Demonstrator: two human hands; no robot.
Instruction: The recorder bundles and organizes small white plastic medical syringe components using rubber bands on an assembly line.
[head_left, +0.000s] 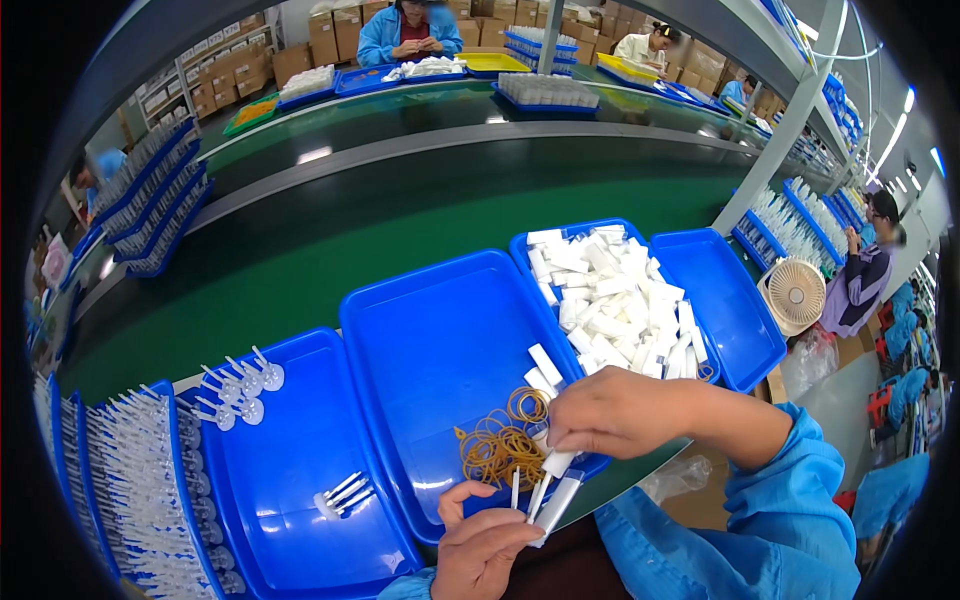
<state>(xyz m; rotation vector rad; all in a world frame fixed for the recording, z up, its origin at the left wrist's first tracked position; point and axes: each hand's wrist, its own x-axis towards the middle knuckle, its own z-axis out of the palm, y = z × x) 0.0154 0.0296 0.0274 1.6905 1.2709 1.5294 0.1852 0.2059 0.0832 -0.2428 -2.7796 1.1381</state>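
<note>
The right grip (620, 412) is pinched tight on a small white block (558, 463), just over the front edge of the middle blue tray (430, 320). The block is plain white and looks like a short box with flat sides. Right below it, the left grip (480, 553) is closed around a clear tube (556, 508). The tube is long and narrow, shiny and see-through, and it leans with its top to the right. Two thin white sticks (537, 497) poke up beside it at the left fingers. They are straight and slim, like lolly sticks. I cannot tell if the block touches the tube or the sticks, because the fingers hide part of it. Close by, a tangle of brown-yellow rubber bands (498, 455) lies in the middle tray. Next to it, on the right, a big messy heap of white pieces (620, 300) fills another tray. On the left, the left blue tray (270, 500) has some clear stemmed pieces (240, 385) at its back and a few shiny sticks (345, 497) near its front. Behind the trays is the long green desk (400, 200).
</note>
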